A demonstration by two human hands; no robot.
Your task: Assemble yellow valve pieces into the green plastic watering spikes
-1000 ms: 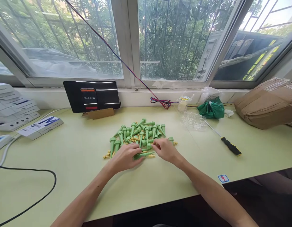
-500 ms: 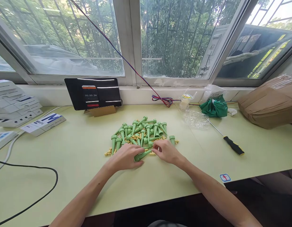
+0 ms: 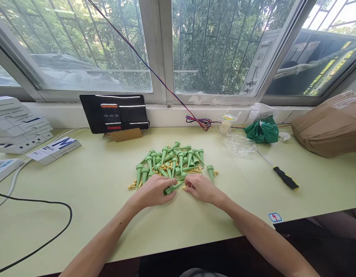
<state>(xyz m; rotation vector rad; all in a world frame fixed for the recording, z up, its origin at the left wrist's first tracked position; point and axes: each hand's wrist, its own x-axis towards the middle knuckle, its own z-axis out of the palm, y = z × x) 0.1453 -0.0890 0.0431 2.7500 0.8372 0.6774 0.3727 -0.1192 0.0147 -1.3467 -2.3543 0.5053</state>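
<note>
Left hand: We are holding one green plastic spike (image 3: 172, 187) in the left hand (image 3: 156, 191), its thumb and fingers clamping the spike near the wide end.
Right hand: We are resting the right hand (image 3: 202, 187) just beside the spike's tip, its fingers curling close together; we are not able to tell whether they are clamping anything.
Held spike: It is lying aslant just on the near-edge side of the pile, its hollow wide end facing left and its point leaning toward the far edge and right.
Handling: We are judging it light, stiff and hard to break, though its taper is probably slipping easily under a loose pinch.
Best hold: We are favouring the broad end, where the body is offering the most width; the thin tip is giving little to hold.
Spike pile: More green spikes (image 3: 180, 159) are lying jumbled midway between the near and far edges, many showing ridged caps over smooth cones.
Yellow pieces: Small, slender yellow plastic fittings (image 3: 133, 185) are scattering among and beside the spikes.
Surface: The pale yellow surface (image 3: 108, 173) is looking smooth and flat.
Toward the right edge: A screwdriver (image 3: 286, 178) is lying with its black-and-yellow handle toward the near edge, near a crumpled green plastic bag (image 3: 263, 130).
</note>
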